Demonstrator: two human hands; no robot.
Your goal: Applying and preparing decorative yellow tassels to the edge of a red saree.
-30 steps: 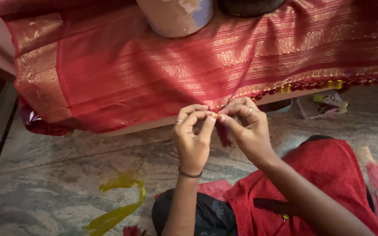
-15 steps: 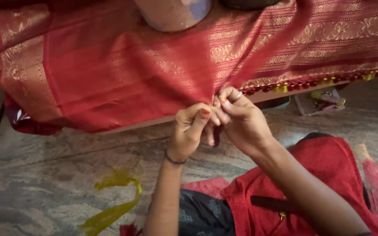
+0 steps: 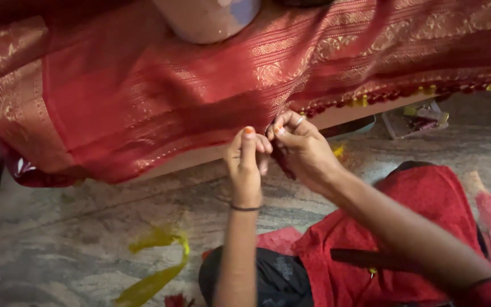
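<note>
A red sari with gold woven bands (image 3: pixel 160 96) hangs over a low ledge. Its lower border carries small red and yellow tassels (image 3: pixel 370 99). My left hand (image 3: pixel 246 165) and my right hand (image 3: pixel 302 150) meet at the fabric's hanging edge, fingertips pinched together on the border. The right hand wears a ring; the left wrist has a thin dark band. What exactly sits between the fingertips is hidden by the fingers.
A pale round pot (image 3: pixel 208 20) stands on the cloth at the top. A yellow strip (image 3: pixel 154 267) lies on the stone floor. A small clear box of bits (image 3: pixel 419 116) sits under the ledge at right. Red clothing (image 3: pixel 404 227) covers my lap.
Both hands have shifted right along the border, staying pinched on the edge. The camera view has tilted, so the cloth sits higher in frame.
</note>
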